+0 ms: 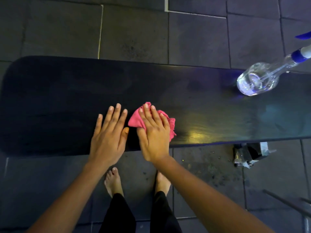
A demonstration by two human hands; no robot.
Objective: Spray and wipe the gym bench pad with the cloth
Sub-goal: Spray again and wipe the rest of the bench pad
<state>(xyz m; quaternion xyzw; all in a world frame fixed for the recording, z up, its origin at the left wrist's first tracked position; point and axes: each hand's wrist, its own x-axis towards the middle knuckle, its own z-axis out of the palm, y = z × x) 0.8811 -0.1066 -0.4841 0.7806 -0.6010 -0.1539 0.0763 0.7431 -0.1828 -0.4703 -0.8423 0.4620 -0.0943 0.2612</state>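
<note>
The black gym bench pad (67, 91) runs across the view from left to right. A crumpled pink cloth (134, 120) lies on its near middle, and my right hand (154, 132) presses flat on top of it, fingers spread over the cloth. My left hand (109, 133) rests flat on the pad just left of the cloth, fingers apart, holding nothing. A clear spray bottle (257, 80) with a blue and white head stands on the pad at the far right. The pad to the right of the cloth shines wet.
Dark floor tiles (134, 34) surround the bench. A bench leg or bracket (249, 153) shows under the pad's near edge at the right. My bare feet (114, 180) stand close to the bench. A thin metal bar (286, 204) crosses the lower right corner.
</note>
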